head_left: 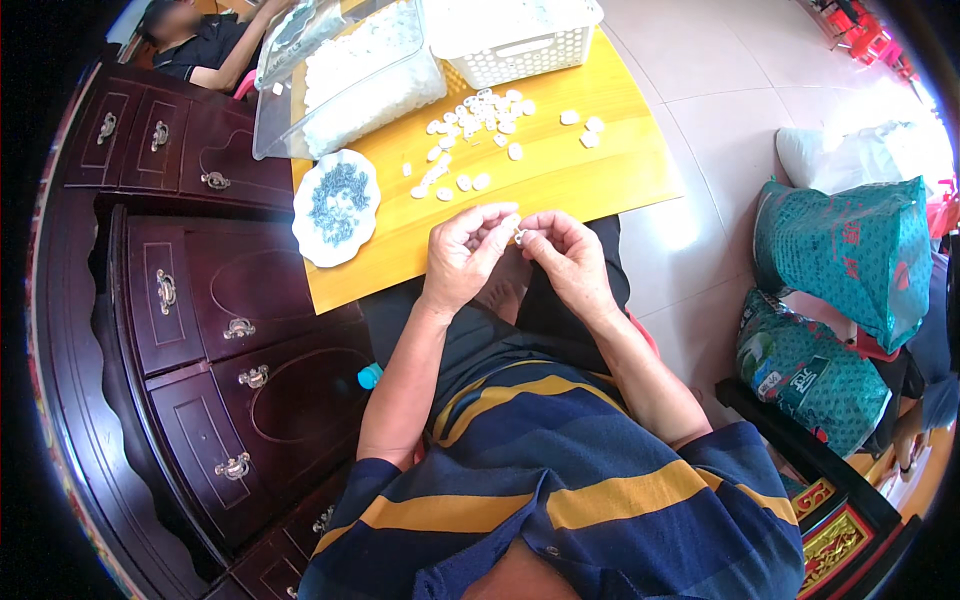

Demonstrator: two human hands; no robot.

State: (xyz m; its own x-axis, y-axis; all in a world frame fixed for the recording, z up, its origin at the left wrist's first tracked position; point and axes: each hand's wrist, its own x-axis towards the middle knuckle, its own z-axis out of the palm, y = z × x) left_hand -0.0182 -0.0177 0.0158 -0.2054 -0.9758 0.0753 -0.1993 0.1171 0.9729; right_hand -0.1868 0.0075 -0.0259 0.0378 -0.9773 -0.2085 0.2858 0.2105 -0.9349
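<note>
My left hand (465,255) and my right hand (575,265) meet at the near edge of a yellow table (600,175). Thumb and fingers of each are pinched together. Between the right fingertips shows a small white plastic piece (519,238). The left fingertips press close beside it; what they grip is too small to tell. Just beyond my hands, many small white oval pieces (481,182) lie loose on the tabletop. A white scalloped plate (304,228) to the left carries small dark slender parts (340,195).
A clear plastic bin (275,135) heaped with white pieces and a white perforated basket (525,65) stand at the back. Dark wooden drawers (190,290) line the left. Teal woven bags (840,250) sit on the tiled floor at right. Another person (205,45) is at far left.
</note>
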